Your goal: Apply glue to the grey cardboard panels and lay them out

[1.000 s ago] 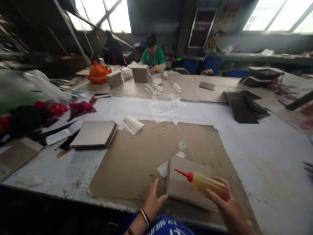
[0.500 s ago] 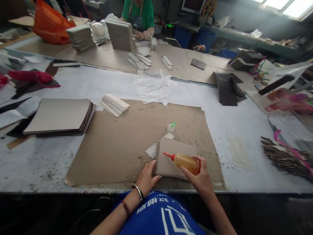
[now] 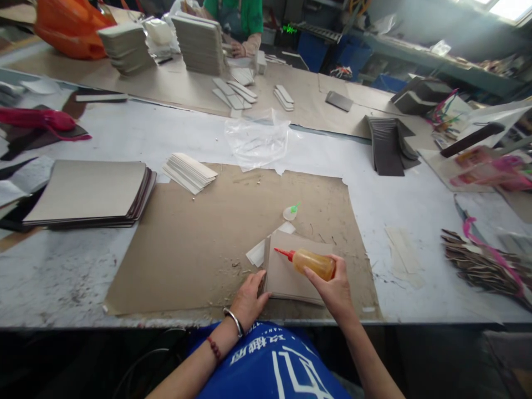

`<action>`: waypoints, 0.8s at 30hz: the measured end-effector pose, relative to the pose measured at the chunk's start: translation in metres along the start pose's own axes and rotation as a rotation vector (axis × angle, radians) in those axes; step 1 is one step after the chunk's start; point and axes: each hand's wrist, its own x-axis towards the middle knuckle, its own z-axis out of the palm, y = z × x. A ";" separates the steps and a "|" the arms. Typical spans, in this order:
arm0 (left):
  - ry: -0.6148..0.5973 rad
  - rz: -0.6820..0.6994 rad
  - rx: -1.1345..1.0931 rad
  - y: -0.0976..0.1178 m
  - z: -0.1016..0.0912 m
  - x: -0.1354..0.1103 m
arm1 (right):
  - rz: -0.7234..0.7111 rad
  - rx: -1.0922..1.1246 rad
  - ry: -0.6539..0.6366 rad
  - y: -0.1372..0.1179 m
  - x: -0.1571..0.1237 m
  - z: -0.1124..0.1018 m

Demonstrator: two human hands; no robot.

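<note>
A squeeze bottle (image 3: 313, 265) of amber liquid with a red nozzle is in my right hand (image 3: 336, 288), which is closed around its base end. The bottle lies nearly level over a small stack of grey-beige boards (image 3: 297, 244), its red tip pointing left above the top board near its left edge. My left hand (image 3: 251, 296) rests at the stack's near left corner, fingers stretched along the left edge and thumb apart at the front. White strips (image 3: 256, 254) stick out from behind the stack. Beyond them is a small clear drop-shaped container (image 3: 290, 211) with a green tip.
A brown cardboard sheet (image 3: 183, 249) covers the table under my work. Larger boards (image 3: 83, 191) are stacked at left, near a pile of pale strips (image 3: 190, 173). A plastic bag (image 3: 257, 138) lies ahead. Dark strips (image 3: 477, 260) lie right. A person in green (image 3: 251, 16) works opposite.
My right hand has shifted the bottle slightly left and away from me over the stack. My left hand stays at the corner. The view has tilted down a little.
</note>
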 end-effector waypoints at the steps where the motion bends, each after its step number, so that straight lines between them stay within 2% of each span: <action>1: -0.004 0.001 0.009 0.000 0.000 0.000 | 0.012 0.015 0.006 0.000 0.002 0.001; 12: -0.031 0.035 0.113 0.005 -0.003 -0.001 | 0.045 0.072 0.004 -0.003 0.016 0.006; 24: -0.005 0.045 0.105 0.005 -0.002 0.000 | 0.125 0.043 -0.121 -0.002 -0.011 -0.020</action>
